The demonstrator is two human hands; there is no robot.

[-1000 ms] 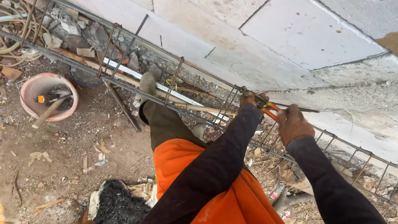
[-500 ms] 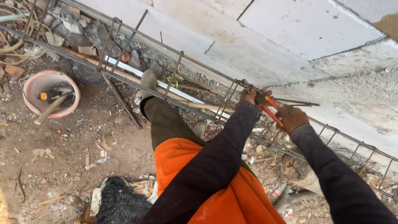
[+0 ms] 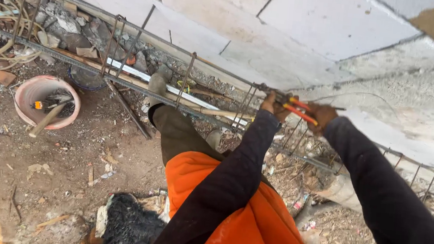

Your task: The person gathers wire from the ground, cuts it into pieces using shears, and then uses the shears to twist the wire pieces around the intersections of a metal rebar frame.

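- At the foot of a pale block wall (image 3: 299,24), a long rebar cage (image 3: 129,51) of steel bars and square stirrups is seen laid over rubble and bare dirt.
- Below it, an orange garment (image 3: 240,218) and dark long sleeves fill the lower part of the view, with one trousered leg stretched toward the cage.
- A pink bucket (image 3: 24,101) holding a wooden-handled tool is set on the dirt at the left, well apart from the hands.
- The left hand (image 3: 272,105) is closed around the cage's top bar, beside a stirrup.
- The right hand (image 3: 323,115) is wrapped shut around the red-handled pliers (image 3: 297,109).
- The pliers are held just between the two hands, jaws pointed at the top bar where the left hand grips; whether wire is caught in them cannot be told.
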